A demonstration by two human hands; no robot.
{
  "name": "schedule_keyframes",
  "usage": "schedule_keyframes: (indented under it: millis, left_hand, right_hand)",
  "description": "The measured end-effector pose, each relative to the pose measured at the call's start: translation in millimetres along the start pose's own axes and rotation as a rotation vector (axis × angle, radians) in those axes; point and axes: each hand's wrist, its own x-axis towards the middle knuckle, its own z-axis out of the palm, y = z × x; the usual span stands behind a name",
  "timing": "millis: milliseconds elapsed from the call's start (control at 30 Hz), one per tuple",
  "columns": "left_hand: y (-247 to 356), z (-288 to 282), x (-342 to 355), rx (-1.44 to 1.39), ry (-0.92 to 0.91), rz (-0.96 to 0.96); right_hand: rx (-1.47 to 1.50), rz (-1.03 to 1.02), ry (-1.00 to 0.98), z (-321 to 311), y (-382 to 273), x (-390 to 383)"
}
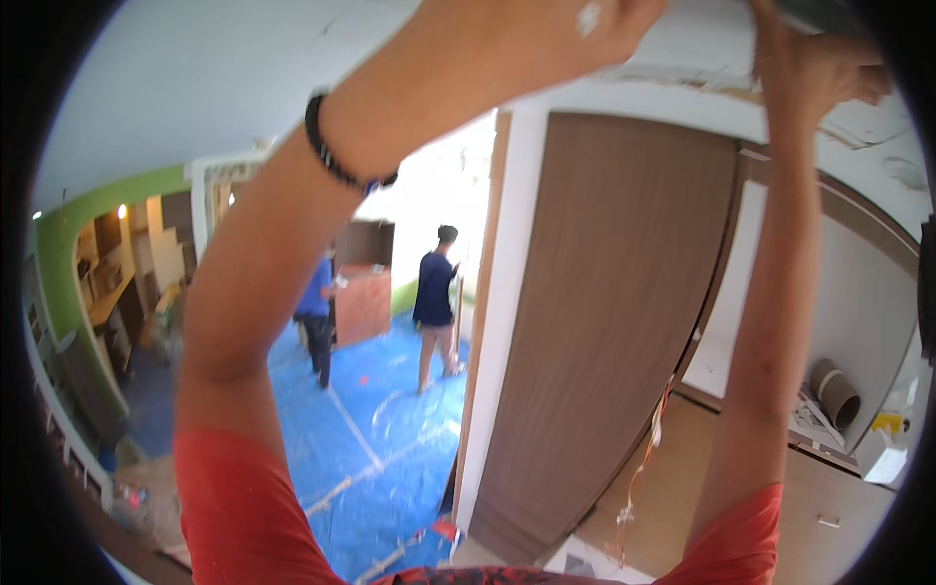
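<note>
Both of my arms, in red sleeves, reach up toward the white ceiling [682, 54]. My left hand [595, 29] is partly cut off by the top edge; its visible fingers look curled, and what they hold, if anything, is hidden. A black band [327, 146] circles that wrist. At the upper right, my right hand [814, 73] is closed round a dark object [829, 14], whose kind I cannot make out because it is blurred and cut off. Between the hands, the ceiling edge shows a rough, broken strip [707, 86] above a brown wood panel [624, 292].
Orange-red wires [643, 458] hang by the panel. A cardboard tube [836, 395] lies on a shelf at right. Beyond a doorway, blue sheeting [361, 497] covers the floor, and two people, one in dark clothing [435, 292], stand near a reddish-brown cabinet [363, 304].
</note>
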Motion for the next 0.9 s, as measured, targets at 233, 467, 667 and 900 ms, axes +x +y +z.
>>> schedule_keyframes:
  millis: [233,467,667,900]
  left_hand:
    - [3,-8,-18,0.161,0.025,-0.109]
    - [-32,-8,-61,0.145,0.115,-0.110]
    - [-57,-8,-84,0.212,0.080,-0.120]
    - [-81,-15,-116,0.229,0.074,-0.170]
  right_hand:
    - [-0.014,-0.029,-0.038,-2,-2,5]
    - [0.187,-0.062,-0.208,-22,-3,17]
    - [0.139,-0.006,-0.292,-18,-4,16]
    - [0.134,0.022,-0.320,-25,-9,21]
